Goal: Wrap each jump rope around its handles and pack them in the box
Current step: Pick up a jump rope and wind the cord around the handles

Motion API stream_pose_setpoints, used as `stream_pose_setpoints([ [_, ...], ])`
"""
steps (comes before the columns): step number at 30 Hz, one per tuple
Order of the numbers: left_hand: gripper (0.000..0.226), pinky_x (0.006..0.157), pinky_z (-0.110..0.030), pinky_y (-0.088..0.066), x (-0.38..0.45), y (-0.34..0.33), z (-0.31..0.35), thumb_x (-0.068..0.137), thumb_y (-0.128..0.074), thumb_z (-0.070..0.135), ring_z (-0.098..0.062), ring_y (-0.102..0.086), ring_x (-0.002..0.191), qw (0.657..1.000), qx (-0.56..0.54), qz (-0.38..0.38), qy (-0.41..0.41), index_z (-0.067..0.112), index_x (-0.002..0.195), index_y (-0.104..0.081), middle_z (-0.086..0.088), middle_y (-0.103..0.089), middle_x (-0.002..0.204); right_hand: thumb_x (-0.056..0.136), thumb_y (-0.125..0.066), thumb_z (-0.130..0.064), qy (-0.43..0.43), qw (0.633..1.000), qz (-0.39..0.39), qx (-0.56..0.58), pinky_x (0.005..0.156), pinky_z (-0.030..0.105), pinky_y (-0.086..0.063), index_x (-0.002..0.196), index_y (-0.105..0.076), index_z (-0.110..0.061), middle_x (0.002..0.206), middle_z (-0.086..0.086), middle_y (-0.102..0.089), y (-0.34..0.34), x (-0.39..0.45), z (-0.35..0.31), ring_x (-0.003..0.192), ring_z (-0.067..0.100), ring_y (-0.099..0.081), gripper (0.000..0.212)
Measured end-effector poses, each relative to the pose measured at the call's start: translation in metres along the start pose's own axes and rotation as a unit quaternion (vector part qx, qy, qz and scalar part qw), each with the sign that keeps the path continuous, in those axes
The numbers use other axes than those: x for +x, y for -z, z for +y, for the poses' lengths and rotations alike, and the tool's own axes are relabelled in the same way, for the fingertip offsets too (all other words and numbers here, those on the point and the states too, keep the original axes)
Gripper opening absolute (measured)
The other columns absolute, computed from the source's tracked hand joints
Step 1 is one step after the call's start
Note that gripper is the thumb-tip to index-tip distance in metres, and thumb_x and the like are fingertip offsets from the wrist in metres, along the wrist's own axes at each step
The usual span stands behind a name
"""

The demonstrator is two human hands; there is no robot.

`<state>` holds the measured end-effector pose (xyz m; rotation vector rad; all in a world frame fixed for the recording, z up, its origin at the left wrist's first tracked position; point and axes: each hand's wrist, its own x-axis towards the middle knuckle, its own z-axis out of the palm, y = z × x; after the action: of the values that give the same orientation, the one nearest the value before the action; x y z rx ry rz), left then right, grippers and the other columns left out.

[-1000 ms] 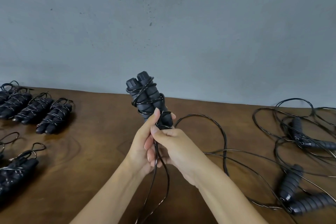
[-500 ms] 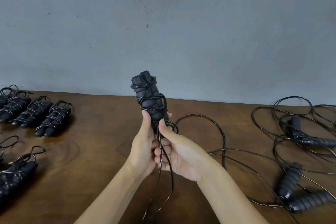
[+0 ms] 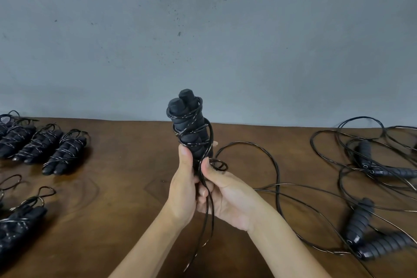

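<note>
Item in hand: pair of black handles (image 3: 188, 128), held side by side, partly wound with their own rope (image 3: 208, 201).
Position: centre of the scene, raised above the desk (image 3: 126, 187), long axis nearly upright, tops tipped slightly to the left.
Left hand (image 3: 184, 189): grips the lower end of the handles, thumb lying up along their left side, fingers curled round behind.
Right hand (image 3: 228, 196): just right of the left one and touching it; thumb and fingers pinch the rope where it leaves the lowest turn.
Loose rope: two strands hang down between the wrists toward the near edge; one long loop runs out right across the desk.
Key relation: the unwound rope lies below and to the right of the handles, on the right hand's side, so that hand is the nearer one to carry the next turn round the upright pair while the left holds steady.
Finished bundles (image 3: 45, 149): a row at far left, more at near left, lying flat.
Unwrapped ropes (image 3: 370, 187): tangled at right, handles loose among the coils.
Box: not in view.
Stage, by judgement: wrapping of this rope roughly half done; packing not yet begun.
</note>
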<state>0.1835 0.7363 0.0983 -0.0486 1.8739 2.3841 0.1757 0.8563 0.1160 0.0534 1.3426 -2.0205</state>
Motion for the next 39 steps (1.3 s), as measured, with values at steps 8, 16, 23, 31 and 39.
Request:
stream_pose_setpoints([
  [8,0.07,0.039,-0.02,-0.03,-0.004,-0.007,0.011,0.091,-0.025,0.082,-0.01,-0.031,0.039,1.0,0.004,-0.026,-0.002,0.043,0.087,-0.082,-0.015,-0.047,0.068,0.089,-0.069,-0.05,0.068,0.998,-0.006,0.004,0.073,0.031,-0.045,0.083,-0.067,-0.011,0.064,0.005,-0.05,0.001,-0.003,0.008,0.062,0.015,-0.048,0.039],
  [16,0.065,0.094,-0.045,-0.045,0.005,-0.002,0.008,0.099,-0.03,0.062,-0.034,-0.065,0.116,0.996,-0.07,-0.021,-0.057,0.02,0.131,-0.069,-0.011,-0.074,0.127,0.09,-0.067,-0.05,0.11,0.994,0.007,0.01,0.073,0.033,-0.044,0.071,-0.063,-0.012,0.06,0.006,-0.052,0.006,-0.01,0.015,0.059,0.018,-0.047,0.043],
  [23,0.108,0.121,-0.051,-0.035,0.025,0.021,0.014,0.087,-0.003,0.083,-0.027,-0.056,0.139,0.993,-0.065,-0.065,-0.069,0.01,0.142,-0.059,-0.015,-0.064,0.145,0.087,-0.068,-0.054,0.113,0.989,0.067,-0.066,0.07,0.031,-0.044,0.076,-0.063,-0.01,0.054,0.006,-0.045,0.018,-0.024,0.008,0.053,0.017,-0.04,0.046],
  [31,0.114,0.102,-0.065,-0.049,0.031,0.048,0.04,0.082,-0.006,0.089,-0.045,-0.064,0.123,0.984,-0.058,-0.164,-0.043,0.004,0.117,-0.073,-0.026,-0.068,0.128,0.081,-0.068,-0.064,0.101,0.967,0.113,-0.205,0.084,0.03,-0.044,0.068,-0.064,-0.011,0.052,0.005,-0.028,0.028,-0.043,-0.013,0.053,0.021,-0.029,0.054],
  [39,0.135,0.104,-0.052,-0.053,0.031,0.063,0.057,0.075,0.013,0.092,-0.048,-0.059,0.131,0.946,0.062,-0.307,0.08,0.003,0.142,-0.062,-0.029,-0.06,0.142,0.078,-0.073,-0.06,0.101,0.946,0.135,-0.279,0.079,0.026,-0.04,0.067,-0.062,-0.012,0.05,-0.001,-0.027,0.047,-0.055,-0.041,0.052,0.02,-0.024,0.05],
])
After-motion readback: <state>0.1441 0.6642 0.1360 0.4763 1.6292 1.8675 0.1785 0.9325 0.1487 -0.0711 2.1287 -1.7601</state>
